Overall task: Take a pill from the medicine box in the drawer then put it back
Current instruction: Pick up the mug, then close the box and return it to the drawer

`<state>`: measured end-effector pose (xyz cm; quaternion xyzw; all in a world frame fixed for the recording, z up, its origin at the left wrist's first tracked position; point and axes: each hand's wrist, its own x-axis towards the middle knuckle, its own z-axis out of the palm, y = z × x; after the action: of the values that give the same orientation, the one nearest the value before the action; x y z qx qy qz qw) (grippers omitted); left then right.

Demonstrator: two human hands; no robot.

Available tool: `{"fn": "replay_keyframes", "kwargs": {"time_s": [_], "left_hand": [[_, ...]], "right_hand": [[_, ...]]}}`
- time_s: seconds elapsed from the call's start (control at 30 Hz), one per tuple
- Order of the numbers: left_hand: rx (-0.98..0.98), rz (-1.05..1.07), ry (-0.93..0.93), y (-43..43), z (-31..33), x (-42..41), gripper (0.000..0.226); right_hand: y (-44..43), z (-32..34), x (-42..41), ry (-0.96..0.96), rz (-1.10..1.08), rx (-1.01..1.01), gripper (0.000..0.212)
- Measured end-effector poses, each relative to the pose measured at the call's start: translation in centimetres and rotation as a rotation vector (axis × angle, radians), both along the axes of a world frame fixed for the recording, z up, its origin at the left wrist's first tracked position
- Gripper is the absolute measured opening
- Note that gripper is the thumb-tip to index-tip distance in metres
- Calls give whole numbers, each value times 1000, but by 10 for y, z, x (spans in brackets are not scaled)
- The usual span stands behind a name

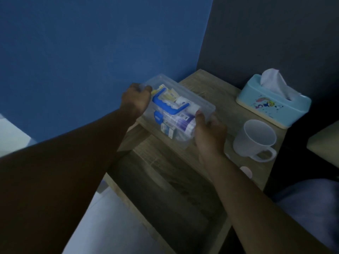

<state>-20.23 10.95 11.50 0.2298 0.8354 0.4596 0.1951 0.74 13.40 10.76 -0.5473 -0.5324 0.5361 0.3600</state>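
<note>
A clear plastic medicine box (200, 101) with a blue handle and a blue latch holds tubes, packets and small cartons. It is at the front left of the wooden nightstand top (216, 88), partly over the edge. My left hand (136, 99) grips its far left end. My right hand (209, 131) holds its near right end, thumb on the lid. Below, the wooden drawer (165, 189) stands pulled out, and its dark inside looks bare. No loose pill shows.
A translucent white cup (255, 138) with a handle stands right of the box. A light blue tissue box (273, 101) sits at the back right. A small pale round thing (245, 171) lies near the nightstand's front edge. A blue wall rises behind.
</note>
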Motion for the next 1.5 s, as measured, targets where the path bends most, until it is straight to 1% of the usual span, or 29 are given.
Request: {"fn": "replay_keyframes", "kwargs": {"time_s": [0.1,0.17,0.3,0.4,0.47,0.57,0.7,0.83,0.93,1.07,1.2,1.3,1.5], "left_hand": [[31,28,-16,-11,3,2,45],[55,43,-19,-23,9,5,39],[119,69,0,-52,27,15,32],[129,56,14,-76,38,24,34],[109,54,33,-93,40,31,38],[68,67,31,-117,33,40,39],[-53,63,47,-147,13,50,43],[-168,22,34,-164,-14,58,49],[-210,-65,-45,-166,-34,62,36],[-287,-162,-125,-157,-56,70,27],[-321,-232,-102,-144,-70,77,27],[-338,-249,-127,-135,-79,80,28],[-366,-234,-131,-124,-88,87,32]], "right_hand": [[-4,11,5,80,-7,-119,38],[-12,20,14,111,36,-172,33],[-38,34,35,130,108,-160,34],[-63,43,50,126,104,-103,30],[-81,46,60,119,98,-85,26],[-107,41,74,103,136,-101,25],[-135,20,87,41,183,-146,23],[-151,-10,92,-3,188,-191,28],[-155,-30,93,-38,174,-239,33],[-154,-52,91,-57,116,-319,41],[-151,-70,88,-51,36,-377,54],[-147,-81,87,-71,-3,-390,54],[-139,-95,86,-63,-18,-394,46]]}}
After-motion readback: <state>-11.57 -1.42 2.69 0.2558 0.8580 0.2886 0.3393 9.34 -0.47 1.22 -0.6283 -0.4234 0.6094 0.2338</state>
